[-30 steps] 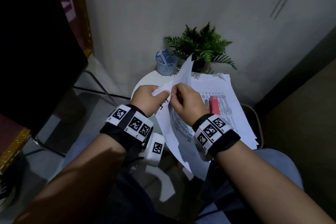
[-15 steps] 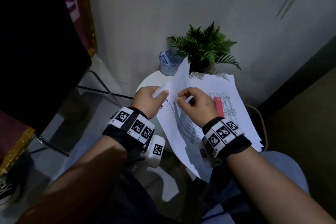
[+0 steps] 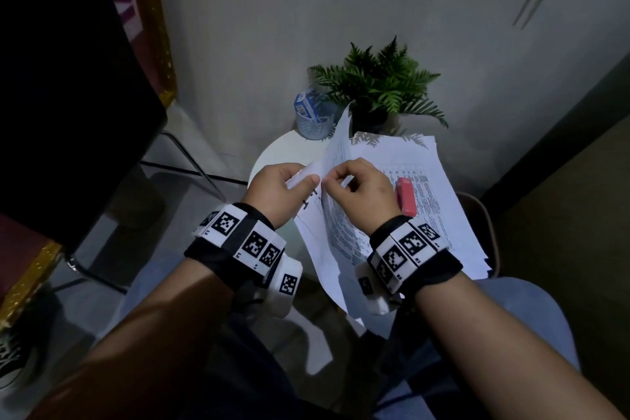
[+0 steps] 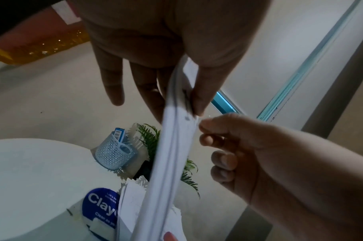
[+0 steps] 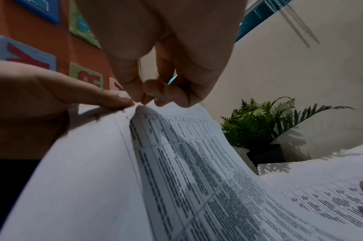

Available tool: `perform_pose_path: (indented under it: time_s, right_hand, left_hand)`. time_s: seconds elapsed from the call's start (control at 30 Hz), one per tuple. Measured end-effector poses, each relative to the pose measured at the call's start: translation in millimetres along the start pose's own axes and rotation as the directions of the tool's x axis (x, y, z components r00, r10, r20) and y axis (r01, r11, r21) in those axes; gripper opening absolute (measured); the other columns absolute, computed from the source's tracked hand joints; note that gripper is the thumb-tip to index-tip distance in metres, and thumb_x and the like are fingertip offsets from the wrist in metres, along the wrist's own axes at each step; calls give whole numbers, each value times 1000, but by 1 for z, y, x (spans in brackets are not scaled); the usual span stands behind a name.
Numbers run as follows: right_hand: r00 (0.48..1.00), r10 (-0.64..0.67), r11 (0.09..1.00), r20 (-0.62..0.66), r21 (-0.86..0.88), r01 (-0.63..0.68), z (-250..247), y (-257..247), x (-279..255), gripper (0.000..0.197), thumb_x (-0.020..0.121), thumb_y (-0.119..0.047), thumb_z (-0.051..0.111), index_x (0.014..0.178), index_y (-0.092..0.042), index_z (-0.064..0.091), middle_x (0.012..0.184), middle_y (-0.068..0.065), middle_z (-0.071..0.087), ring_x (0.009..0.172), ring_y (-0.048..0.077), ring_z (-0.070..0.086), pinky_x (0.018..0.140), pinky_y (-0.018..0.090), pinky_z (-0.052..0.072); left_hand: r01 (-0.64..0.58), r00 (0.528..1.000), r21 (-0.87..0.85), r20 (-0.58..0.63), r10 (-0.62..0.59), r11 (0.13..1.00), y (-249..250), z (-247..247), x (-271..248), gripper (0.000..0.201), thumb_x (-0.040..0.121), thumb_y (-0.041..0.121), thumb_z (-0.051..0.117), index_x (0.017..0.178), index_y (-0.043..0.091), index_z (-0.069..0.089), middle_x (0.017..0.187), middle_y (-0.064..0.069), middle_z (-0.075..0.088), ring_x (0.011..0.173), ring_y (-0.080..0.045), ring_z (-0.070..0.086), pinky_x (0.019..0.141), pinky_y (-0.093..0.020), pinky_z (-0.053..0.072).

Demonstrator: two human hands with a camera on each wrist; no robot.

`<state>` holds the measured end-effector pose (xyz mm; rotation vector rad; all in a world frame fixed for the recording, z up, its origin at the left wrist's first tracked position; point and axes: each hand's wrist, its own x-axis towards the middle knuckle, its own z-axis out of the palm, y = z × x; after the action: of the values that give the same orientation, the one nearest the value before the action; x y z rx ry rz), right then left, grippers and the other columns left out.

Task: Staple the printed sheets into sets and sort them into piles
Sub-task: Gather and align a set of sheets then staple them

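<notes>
The set of printed sheets point(image 3: 335, 215) is held up off the counter point(image 3: 272, 160), its long axis running from the pinched top corner between the two hands down and toward the person's lap, the far corner standing up near the potted fern point(image 3: 378, 89). The left hand point(image 3: 279, 189) grips that top corner, thumb pressed on the face of the stack and fingers behind it. The right hand point(image 3: 358, 191) meets it from the other side, thumb and forefinger pinching the corner of the top sheet right beside the left thumb (whether a staple is already in there I cannot tell). The pink stapler point(image 3: 405, 196) lies on the loose pile of sheets point(image 3: 429, 181) toward the counter's right edge, just past the right hand, so the right hand is the nearer one to fetch it.
</notes>
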<state>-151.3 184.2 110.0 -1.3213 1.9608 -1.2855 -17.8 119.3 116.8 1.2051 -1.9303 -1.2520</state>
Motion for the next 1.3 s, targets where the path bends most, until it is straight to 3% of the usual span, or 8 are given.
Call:
perform_pose_path:
  time_s: [0.2, 0.4, 0.6, 0.8, 0.9, 1.07, 1.2, 1.3]
  right_hand:
    - [996, 84, 996, 0, 44, -84, -9, -11, 9, 9, 82, -18, 65, 73, -16, 64, 74, -8, 59, 56, 1, 47, 59, 14, 36]
    - [986, 143, 988, 86, 39, -147, -11, -7, 0, 20, 79, -31, 73, 83, -12, 72, 79, -7, 63, 58, -5, 49, 59, 9, 37]
    - [985, 124, 991, 120, 34, -129, -8, -3, 1, 10, 84, -24, 69, 81, -14, 68, 83, -4, 60, 56, -4, 48, 53, 2, 35]
    - [997, -16, 1000, 69, 23, 14, 3, 7, -5, 7, 90, -16, 60, 84, -18, 58, 93, 0, 53, 62, -3, 43, 61, 3, 34]
    - [991, -128, 992, 28, 18, 128, 8, 10, -7, 9, 91, -8, 55, 84, -14, 55, 91, 2, 50, 66, -3, 42, 64, 3, 33]
    - [975, -223, 975, 0, -18, 223, 9, 14, -2, 10, 90, -9, 53, 86, -3, 59, 90, 2, 49, 66, -2, 43, 65, 4, 34]
    - [994, -32, 992, 109, -117, 45, -3, 8, 3, 14, 94, -24, 53, 89, -12, 59, 84, -3, 53, 60, -2, 42, 56, 2, 32]
    - [956, 181, 973, 229, -181, -141, -9, -3, 10, 19, 94, -27, 52, 83, -12, 56, 70, -3, 52, 59, 6, 44, 50, 8, 33]
  left_hand:
    - [-12, 1000, 62, -13, 13, 998, -3, 2, 0, 27, 89, 21, 61, 63, 13, 60, 52, 0, 54, 47, -16, 49, 51, -23, 39]
    - [-25, 1000, 59, 19, 24, 998, -2, 2, -1, 24, 89, 26, 60, 66, 23, 62, 45, 5, 51, 43, -20, 48, 51, -26, 40]
    - [-19, 1000, 52, 9, 19, 998, -4, 1, -1, 23, 89, 24, 60, 71, 9, 65, 54, -4, 56, 46, -22, 51, 55, -34, 47]
    - [2, 1000, -5, -18, -3, 1000, -1, 3, 0, 31, 88, 21, 59, 65, 1, 59, 49, -1, 51, 43, -16, 47, 54, -29, 42]
    - [35, 999, -2, -21, -35, 999, 2, 3, 3, 30, 86, 21, 61, 59, 8, 59, 47, 0, 52, 40, -11, 47, 52, -23, 41]
    - [46, 999, 35, 11, -47, 998, 6, 3, 10, 27, 86, 21, 60, 67, 2, 62, 51, -4, 55, 48, -22, 51, 57, -33, 46]
    - [-55, 998, 184, -4, 56, 981, 5, 4, 12, 24, 89, 25, 58, 73, 8, 64, 60, -2, 59, 64, -25, 57, 63, -33, 46]
    - [-122, 992, 365, 25, 122, 923, 4, 5, 10, 25, 91, 33, 55, 73, 16, 61, 61, 0, 56, 70, -25, 55, 64, -31, 43]
